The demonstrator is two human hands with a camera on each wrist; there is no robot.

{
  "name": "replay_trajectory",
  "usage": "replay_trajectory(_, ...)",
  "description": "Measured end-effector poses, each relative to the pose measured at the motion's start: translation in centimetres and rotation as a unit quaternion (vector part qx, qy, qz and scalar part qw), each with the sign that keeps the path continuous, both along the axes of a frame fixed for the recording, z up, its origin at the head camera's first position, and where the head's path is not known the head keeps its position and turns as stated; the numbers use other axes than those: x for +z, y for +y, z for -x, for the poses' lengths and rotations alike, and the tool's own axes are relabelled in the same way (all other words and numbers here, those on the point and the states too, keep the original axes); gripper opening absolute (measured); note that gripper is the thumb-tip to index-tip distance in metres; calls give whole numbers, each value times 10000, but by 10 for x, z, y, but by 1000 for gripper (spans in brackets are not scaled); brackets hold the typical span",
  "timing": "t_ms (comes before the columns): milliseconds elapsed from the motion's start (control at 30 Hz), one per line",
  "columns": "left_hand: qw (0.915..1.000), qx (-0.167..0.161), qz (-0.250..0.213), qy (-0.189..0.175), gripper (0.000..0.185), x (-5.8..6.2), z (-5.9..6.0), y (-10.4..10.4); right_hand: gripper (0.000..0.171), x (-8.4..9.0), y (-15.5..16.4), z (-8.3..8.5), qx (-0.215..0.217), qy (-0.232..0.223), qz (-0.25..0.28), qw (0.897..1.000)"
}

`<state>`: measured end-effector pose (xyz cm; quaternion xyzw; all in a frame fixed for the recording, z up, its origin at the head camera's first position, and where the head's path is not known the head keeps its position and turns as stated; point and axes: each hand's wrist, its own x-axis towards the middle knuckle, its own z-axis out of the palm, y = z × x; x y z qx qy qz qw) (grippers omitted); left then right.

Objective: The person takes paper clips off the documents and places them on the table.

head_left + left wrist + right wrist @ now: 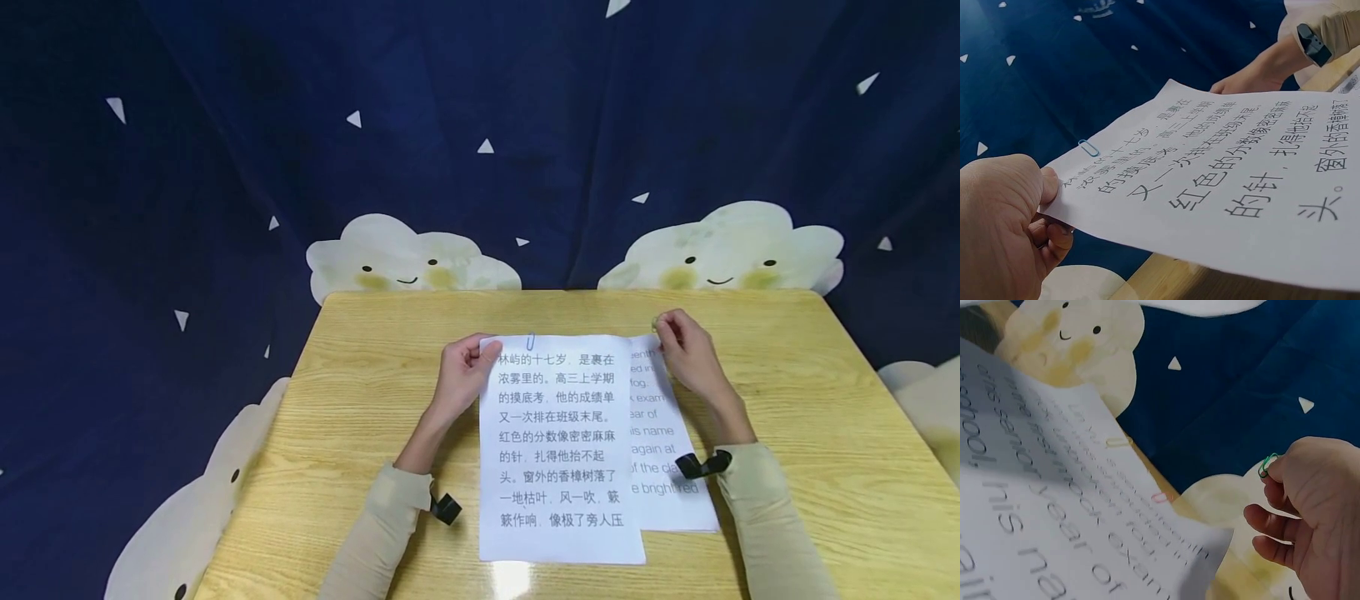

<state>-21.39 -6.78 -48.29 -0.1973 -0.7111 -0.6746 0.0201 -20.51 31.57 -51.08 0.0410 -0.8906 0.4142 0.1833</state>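
Observation:
My left hand [467, 373] grips the upper left corner of a white sheet with Chinese print [555, 546], thumb on top and fingers underneath. A blue paper clip [1089, 148] sits on that sheet's top edge. Partly covered by it, to the right, is a sheet with English print [678, 512]. In the right wrist view, a yellow paper clip [1119, 442] and a red paper clip [1162, 497] are on the English sheet's top edge. My right hand [692, 354] pinches a green paper clip [1267, 466] between thumb and index finger, just beyond the English sheet's upper right corner.
Both sheets are over a light wooden table [360, 383]. Behind it hangs a dark blue cloth [450, 100] with white triangles and smiling clouds. Black bands [702, 465] are on both wrists.

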Motion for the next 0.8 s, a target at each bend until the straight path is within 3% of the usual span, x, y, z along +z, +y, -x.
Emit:
replay_trajectory(167, 10000, 15, -43, -32, 17, 1, 0, 0, 24, -10, 7, 2, -151, -112, 109, 9998)
replay_trajectory(433, 9998, 70, -115, -153, 17, -1, 1, 0, 25, -29, 21, 5, -395, -194, -231, 9988)
replay_trajectory(800, 10000, 41, -13, -85, 16, -2, 1, 2, 26, -50, 35, 3, -582, -379, -301, 9971)
